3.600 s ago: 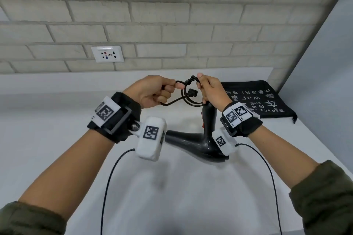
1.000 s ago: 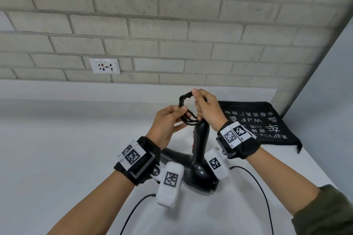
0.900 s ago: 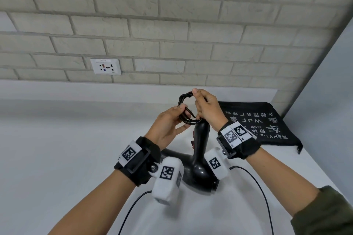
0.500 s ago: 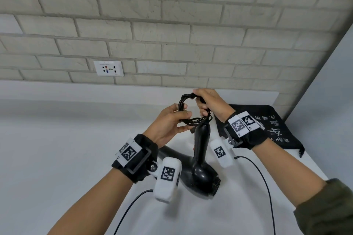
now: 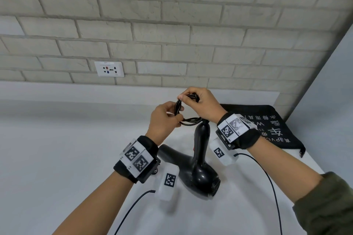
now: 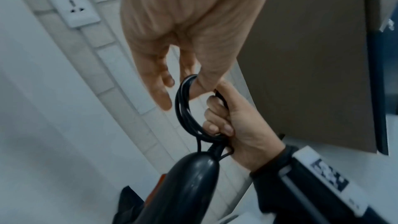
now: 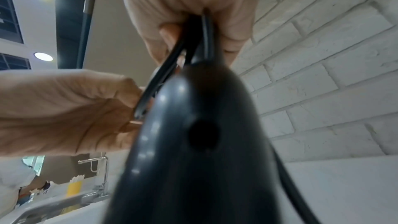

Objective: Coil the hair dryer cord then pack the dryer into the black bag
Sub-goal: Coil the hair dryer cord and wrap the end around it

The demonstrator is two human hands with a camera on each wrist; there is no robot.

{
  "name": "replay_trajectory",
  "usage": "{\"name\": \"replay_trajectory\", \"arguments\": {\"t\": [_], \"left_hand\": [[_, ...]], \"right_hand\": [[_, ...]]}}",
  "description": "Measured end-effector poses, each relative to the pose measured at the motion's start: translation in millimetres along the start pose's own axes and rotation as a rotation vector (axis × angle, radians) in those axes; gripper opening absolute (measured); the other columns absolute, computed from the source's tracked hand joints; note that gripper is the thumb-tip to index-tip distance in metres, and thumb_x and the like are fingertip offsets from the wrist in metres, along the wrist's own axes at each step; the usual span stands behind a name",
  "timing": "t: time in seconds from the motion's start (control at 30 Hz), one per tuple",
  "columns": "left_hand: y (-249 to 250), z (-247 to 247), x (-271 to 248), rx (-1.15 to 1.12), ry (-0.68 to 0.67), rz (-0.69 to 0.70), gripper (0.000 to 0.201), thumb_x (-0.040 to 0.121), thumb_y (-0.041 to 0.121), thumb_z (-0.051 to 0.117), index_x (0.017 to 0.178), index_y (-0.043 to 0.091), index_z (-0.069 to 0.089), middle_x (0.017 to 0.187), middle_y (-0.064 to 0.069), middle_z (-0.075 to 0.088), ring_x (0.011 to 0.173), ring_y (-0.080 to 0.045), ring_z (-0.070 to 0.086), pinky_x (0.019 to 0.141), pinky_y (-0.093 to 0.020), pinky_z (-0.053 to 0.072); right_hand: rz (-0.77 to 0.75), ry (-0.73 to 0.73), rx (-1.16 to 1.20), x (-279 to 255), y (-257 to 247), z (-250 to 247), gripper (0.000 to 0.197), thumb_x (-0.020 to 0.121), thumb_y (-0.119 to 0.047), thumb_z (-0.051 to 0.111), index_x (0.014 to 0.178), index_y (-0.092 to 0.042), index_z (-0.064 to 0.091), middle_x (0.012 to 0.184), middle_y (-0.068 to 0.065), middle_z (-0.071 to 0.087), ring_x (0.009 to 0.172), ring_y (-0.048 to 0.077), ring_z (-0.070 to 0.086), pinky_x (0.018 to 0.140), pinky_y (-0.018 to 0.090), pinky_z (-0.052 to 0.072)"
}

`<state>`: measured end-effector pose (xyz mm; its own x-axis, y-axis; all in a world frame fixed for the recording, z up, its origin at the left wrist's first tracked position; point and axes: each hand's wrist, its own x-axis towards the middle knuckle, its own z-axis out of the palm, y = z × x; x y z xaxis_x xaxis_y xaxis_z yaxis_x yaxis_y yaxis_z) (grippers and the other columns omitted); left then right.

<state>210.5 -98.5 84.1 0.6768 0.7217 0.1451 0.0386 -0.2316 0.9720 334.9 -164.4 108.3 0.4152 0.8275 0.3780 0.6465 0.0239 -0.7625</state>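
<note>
The black hair dryer (image 5: 198,164) rests its body on the white counter (image 5: 57,158), handle pointing up. Above the handle the black cord (image 5: 191,119) is gathered into a small coil. My right hand (image 5: 188,99) grips the top of the coil from above. My left hand (image 5: 176,114) pinches the coil's left side. In the left wrist view the cord coil (image 6: 185,108) hangs over the dryer handle (image 6: 187,185), with my right hand (image 6: 221,117) curled round it. The black bag (image 5: 267,128) lies flat behind my right wrist. The plug is hidden.
A brick wall with a white socket (image 5: 109,68) stands behind the counter. A grey side wall (image 5: 324,91) closes off the right. Thin cables (image 5: 271,187) trail from both wrist cameras. In the right wrist view a faucet (image 7: 101,173) and a person show far off.
My right hand has turned over the top of the coil and moved slightly left. My left hand has closed on the coil's left side. The dryer handle stays upright.
</note>
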Motion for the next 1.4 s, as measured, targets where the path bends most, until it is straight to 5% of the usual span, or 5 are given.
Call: {"name": "replay_trajectory", "arguments": {"t": [0.23,0.6,1.0,1.3,1.4], "left_hand": [[-12,-1,-7,0.284,0.252,0.139,0.015,0.077,0.02,0.066,0.068,0.015,0.055,0.057,0.005,0.056,0.056,-0.014,0.056,0.06,-0.022,0.046],[15,-21,3,-0.758,-0.2,-0.523,0.022,0.092,0.019,0.049,0.074,0.01,0.056,0.059,0.0,0.054,0.068,-0.018,0.057,0.069,-0.028,0.058],[20,-26,6,-0.898,-0.171,-0.581,0.025,0.095,0.017,0.042,0.079,0.006,0.057,0.037,0.007,0.026,0.029,-0.005,0.029,0.036,-0.014,0.039],[40,-32,-5,0.028,-0.155,-0.19,0.021,0.092,0.014,0.048,0.079,0.014,0.064,0.056,0.0,0.039,0.04,-0.007,0.026,0.035,-0.025,0.027],[51,-37,1,0.247,-0.173,-0.065,0.017,0.088,0.013,0.054,0.082,0.01,0.07,0.064,-0.007,0.064,0.057,0.004,0.055,0.072,-0.04,0.045]], "right_hand": [[-0.012,0.112,-0.126,-2,9,5,0.017,0.085,-0.027,0.061,0.086,-0.012,0.069,0.083,0.003,0.072,0.08,0.017,0.066,0.078,0.034,0.052],[-0.061,0.128,-0.144,-8,8,6,0.017,0.086,-0.036,0.059,0.086,-0.022,0.068,0.079,0.005,0.072,0.074,0.023,0.065,0.075,0.043,0.051],[0.153,0.132,0.191,-11,9,-1,0.022,0.092,-0.026,0.052,0.093,-0.008,0.064,0.038,-0.02,0.048,0.036,0.001,0.041,0.041,0.009,0.031],[-0.047,0.044,-0.114,-8,12,5,0.015,0.086,-0.053,0.042,0.094,-0.055,0.054,0.087,0.015,0.068,0.077,0.036,0.061,0.073,0.046,0.05],[-0.044,0.029,-0.19,-9,6,6,0.015,0.086,-0.05,0.046,0.093,-0.047,0.059,0.084,0.008,0.07,0.072,0.028,0.061,0.074,0.046,0.051]]}}
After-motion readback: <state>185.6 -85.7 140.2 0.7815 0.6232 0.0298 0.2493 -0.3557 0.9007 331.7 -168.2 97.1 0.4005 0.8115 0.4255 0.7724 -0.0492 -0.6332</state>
